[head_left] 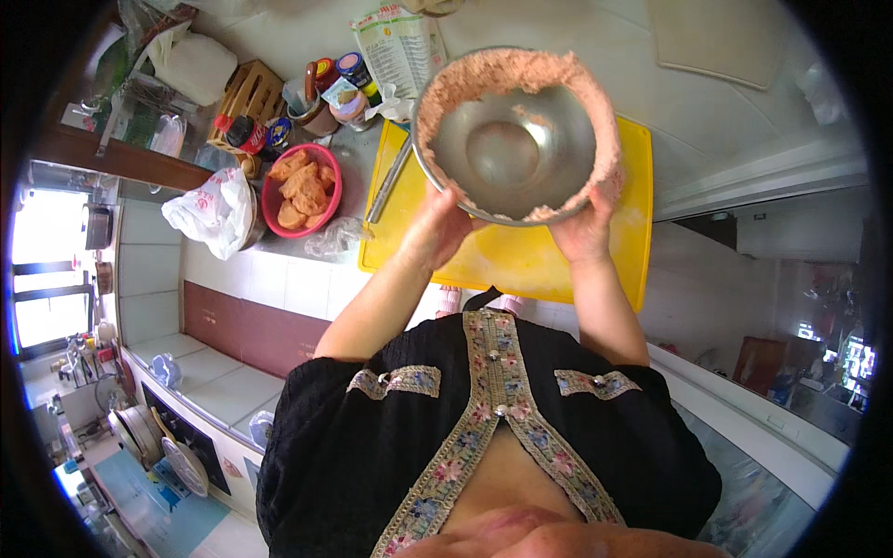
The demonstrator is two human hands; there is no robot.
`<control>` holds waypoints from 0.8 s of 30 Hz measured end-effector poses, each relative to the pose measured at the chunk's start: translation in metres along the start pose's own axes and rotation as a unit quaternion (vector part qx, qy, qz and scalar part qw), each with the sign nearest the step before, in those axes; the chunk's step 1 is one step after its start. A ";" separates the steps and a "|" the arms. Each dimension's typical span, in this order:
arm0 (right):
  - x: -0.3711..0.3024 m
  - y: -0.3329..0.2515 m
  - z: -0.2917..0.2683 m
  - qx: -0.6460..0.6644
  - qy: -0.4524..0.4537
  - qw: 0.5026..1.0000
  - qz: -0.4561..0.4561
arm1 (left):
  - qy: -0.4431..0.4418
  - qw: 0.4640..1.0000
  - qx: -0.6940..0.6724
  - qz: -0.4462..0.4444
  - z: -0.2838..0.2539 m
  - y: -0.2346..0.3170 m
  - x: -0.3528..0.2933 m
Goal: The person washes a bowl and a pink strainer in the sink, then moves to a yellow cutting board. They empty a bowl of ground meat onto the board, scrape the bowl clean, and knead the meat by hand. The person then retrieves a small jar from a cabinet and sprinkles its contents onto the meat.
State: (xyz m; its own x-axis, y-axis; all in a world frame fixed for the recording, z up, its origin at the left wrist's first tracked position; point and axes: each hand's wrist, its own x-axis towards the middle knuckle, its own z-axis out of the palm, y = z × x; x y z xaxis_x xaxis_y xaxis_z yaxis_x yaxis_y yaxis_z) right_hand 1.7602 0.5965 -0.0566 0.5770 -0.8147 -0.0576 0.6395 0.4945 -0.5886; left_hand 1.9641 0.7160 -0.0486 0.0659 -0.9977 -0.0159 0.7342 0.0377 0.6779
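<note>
Both my hands hold a stainless steel bowl [465, 153] over a yellow cutting board [521, 265]. The bowl is tipped so that its inside faces me. Pinkish minced meat [606, 139] clings in a thick ring around its wall, while the bottom shows bare metal. My left hand [441, 231] grips the near rim on the left, thumb on top. On the right side of that rim, my right hand [588, 231] is closed around the edge, its fingers partly hidden beneath. A long grey metal tool [389, 181] lies along the board's left edge, partly covered by the bowl.
Left of the board, a red bowl [339, 177] contains chunks of raw meat [305, 191]. A white plastic bag [212, 212] and a clear bag [337, 238] lie near it. Jars [352, 67], a dark bottle [246, 136] and a wooden crate [251, 91] stand behind.
</note>
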 end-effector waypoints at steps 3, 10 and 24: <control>0.021 0.012 -0.012 0.002 -0.065 0.997 0.029 | 0.037 0.997 -0.064 0.022 -0.001 0.013 0.007; 0.058 0.006 -0.017 -0.220 -0.026 0.975 0.026 | 0.130 0.982 -0.077 0.114 -0.016 0.055 -0.031; 0.052 0.053 -0.055 -0.840 -0.129 0.509 -0.134 | 0.219 0.954 0.075 0.190 -0.073 0.079 -0.087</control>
State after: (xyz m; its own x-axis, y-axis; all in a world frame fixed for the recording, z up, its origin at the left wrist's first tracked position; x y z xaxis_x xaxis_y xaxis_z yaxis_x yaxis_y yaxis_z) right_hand 1.7965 0.5638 -0.1350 0.7699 -0.6100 0.1873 -0.4994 -0.7587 -0.4183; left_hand 2.0659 0.8102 -0.0470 0.6088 -0.7927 -0.0316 0.4981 0.3509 0.7930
